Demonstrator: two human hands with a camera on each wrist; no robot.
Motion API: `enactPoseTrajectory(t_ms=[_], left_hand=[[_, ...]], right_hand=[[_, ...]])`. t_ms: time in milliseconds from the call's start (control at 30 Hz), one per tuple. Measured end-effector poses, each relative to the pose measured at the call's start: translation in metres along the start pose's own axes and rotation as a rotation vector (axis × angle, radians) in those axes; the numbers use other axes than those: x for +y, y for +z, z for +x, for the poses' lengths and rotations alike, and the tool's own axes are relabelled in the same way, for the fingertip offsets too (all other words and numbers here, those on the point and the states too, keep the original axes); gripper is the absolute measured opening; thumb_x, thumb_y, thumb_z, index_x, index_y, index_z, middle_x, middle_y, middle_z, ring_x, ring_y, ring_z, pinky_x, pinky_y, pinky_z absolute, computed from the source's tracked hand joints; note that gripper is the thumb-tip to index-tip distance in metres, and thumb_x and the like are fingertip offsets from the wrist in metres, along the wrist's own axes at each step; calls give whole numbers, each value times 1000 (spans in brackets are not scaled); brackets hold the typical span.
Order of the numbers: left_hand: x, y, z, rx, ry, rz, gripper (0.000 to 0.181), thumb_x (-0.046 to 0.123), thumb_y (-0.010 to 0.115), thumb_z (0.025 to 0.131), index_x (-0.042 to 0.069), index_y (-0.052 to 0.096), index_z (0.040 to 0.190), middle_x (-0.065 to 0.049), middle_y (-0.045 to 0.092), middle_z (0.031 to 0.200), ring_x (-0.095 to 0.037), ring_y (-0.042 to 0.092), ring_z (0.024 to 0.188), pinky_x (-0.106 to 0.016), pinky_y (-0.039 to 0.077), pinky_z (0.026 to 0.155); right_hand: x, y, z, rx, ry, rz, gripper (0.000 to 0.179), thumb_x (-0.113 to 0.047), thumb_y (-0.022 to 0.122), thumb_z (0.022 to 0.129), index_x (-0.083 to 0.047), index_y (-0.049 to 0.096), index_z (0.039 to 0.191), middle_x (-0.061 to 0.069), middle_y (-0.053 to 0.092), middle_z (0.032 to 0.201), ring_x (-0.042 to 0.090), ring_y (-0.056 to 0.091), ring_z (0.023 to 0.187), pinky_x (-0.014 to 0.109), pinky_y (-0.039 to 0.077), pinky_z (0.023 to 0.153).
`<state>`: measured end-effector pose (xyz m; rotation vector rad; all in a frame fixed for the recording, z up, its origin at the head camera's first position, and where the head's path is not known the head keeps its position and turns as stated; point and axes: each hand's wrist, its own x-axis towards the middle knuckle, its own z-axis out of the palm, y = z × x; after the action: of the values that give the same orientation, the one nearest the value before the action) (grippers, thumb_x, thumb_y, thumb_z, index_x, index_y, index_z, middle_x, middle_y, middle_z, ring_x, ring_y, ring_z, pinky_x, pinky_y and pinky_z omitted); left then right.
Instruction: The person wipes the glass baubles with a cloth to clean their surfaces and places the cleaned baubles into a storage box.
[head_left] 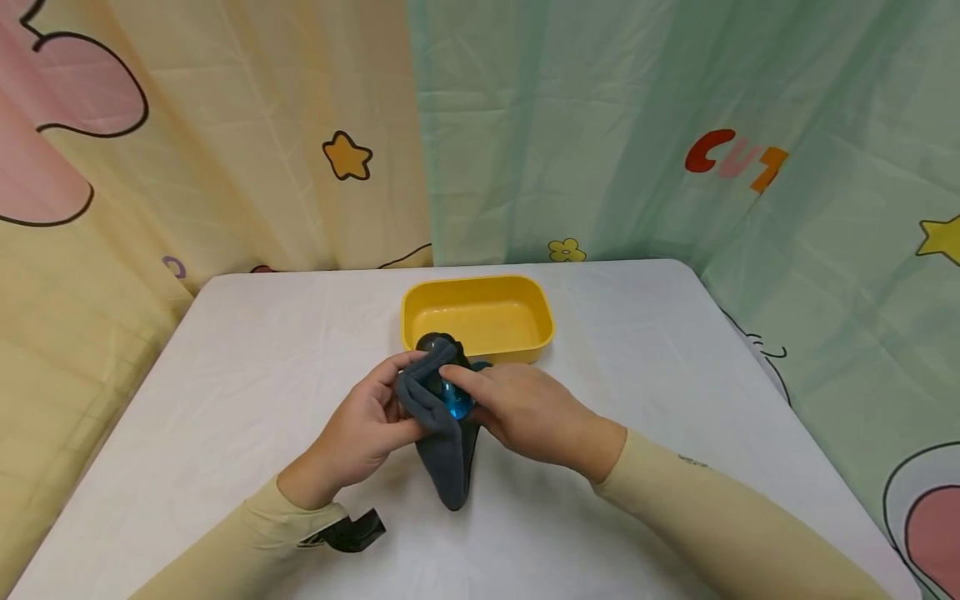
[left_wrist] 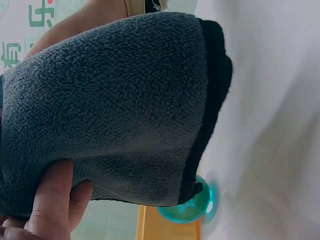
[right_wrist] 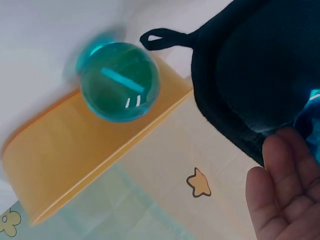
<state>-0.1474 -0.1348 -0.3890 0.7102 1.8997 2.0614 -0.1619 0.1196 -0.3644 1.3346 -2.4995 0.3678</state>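
Note:
My left hand (head_left: 365, 421) grips a folded dark grey cloth (left_wrist: 130, 110), fleecy with a black edge and a small hanging loop. A shiny blue, see-through ball (head_left: 458, 400) sits against the cloth's folds. My right hand (head_left: 528, 408) holds this ball, its thumb over the near side; the other fingers (right_wrist: 285, 170) lie along the cloth's edge. In the right wrist view only a sliver of the held ball shows at the right border. Another clear teal ball (right_wrist: 120, 82), with a light bar shape on it, rests on the white table beside the yellow basin (head_left: 480, 350).
The yellow basin stands behind the hands on the white-covered table (head_left: 637, 333). Patterned curtains (head_left: 562, 125) enclose the back and sides. A black strap (head_left: 352, 533) sticks out from the left sleeve.

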Motion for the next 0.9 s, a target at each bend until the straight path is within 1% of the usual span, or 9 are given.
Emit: enactPoseTrajectory(t_ms=[67, 133, 233, 333, 433, 567, 667, 767, 900], left_hand=[[0, 1, 0, -3, 8, 25, 70, -12, 70, 93, -3, 36, 154, -24, 54, 149, -15, 69, 119, -28, 60, 98], [0, 2, 0, -11, 14, 47, 70, -12, 70, 93, -2, 38, 154, -29, 52, 150, -15, 70, 118, -27, 61, 97], [1, 3, 0, -17, 13, 67, 70, -13, 70, 92, -1, 39, 154, -31, 53, 149, -14, 71, 114, -27, 61, 96], [1, 5, 1, -23, 9, 64, 70, -14, 69, 92, -2, 39, 153, -31, 54, 145, -13, 72, 111, -27, 62, 95], [0, 5, 0, -18, 4, 43, 71, -13, 70, 92, -2, 36, 154, -32, 54, 145, -12, 71, 112, -27, 61, 97], [0, 3, 0, 4, -2, 6, 76, -11, 71, 93, -1, 33, 157, -31, 50, 151, -12, 69, 118, -27, 59, 100], [2, 1, 2, 1, -1, -20, 77, -12, 70, 93, -2, 31, 159, -30, 47, 155, -12, 67, 122, -27, 59, 101], [2, 1, 3, -18, 4, -34, 76, -13, 69, 93, -3, 32, 158, -29, 44, 158, -12, 66, 125, -28, 58, 102], [2, 2, 4, -38, 18, -7, 73, -13, 70, 92, -3, 36, 156, -30, 47, 157, -12, 67, 124, -29, 59, 101]], right_hand=[[0, 0, 0, -4, 8, -5, 58, -27, 77, 97, -13, 51, 147, -1, 73, 92, 15, 64, 76, 28, 59, 74], [-1, -1, -1, -39, 61, 47, 60, -30, 78, 96, -11, 51, 147, -1, 74, 96, 13, 65, 78, 27, 59, 75], [-4, -1, -2, -126, 216, 245, 60, -31, 75, 99, -5, 49, 146, -1, 74, 94, 9, 62, 76, 24, 56, 70], [-6, 1, -2, -157, 366, 463, 49, -31, 70, 103, -2, 52, 138, -5, 67, 82, 5, 54, 67, 21, 47, 60], [-8, 3, -2, -138, 415, 539, 47, -32, 66, 105, -4, 52, 140, -4, 69, 88, 5, 58, 73, 21, 50, 65], [-11, -1, -2, -122, 346, 458, 69, -29, 71, 102, -9, 36, 159, 2, 73, 119, 11, 66, 92, 25, 58, 76], [-9, -5, -2, -117, 245, 334, 76, -23, 75, 99, -11, 33, 162, 6, 73, 127, 16, 69, 98, 30, 62, 84], [-5, -8, -1, -89, 149, 180, 71, -21, 78, 97, -10, 42, 157, 6, 75, 125, 18, 72, 101, 34, 62, 93], [-1, -9, -2, -37, 81, 64, 66, -24, 81, 94, -10, 50, 150, 4, 77, 109, 18, 71, 92, 33, 62, 86]])
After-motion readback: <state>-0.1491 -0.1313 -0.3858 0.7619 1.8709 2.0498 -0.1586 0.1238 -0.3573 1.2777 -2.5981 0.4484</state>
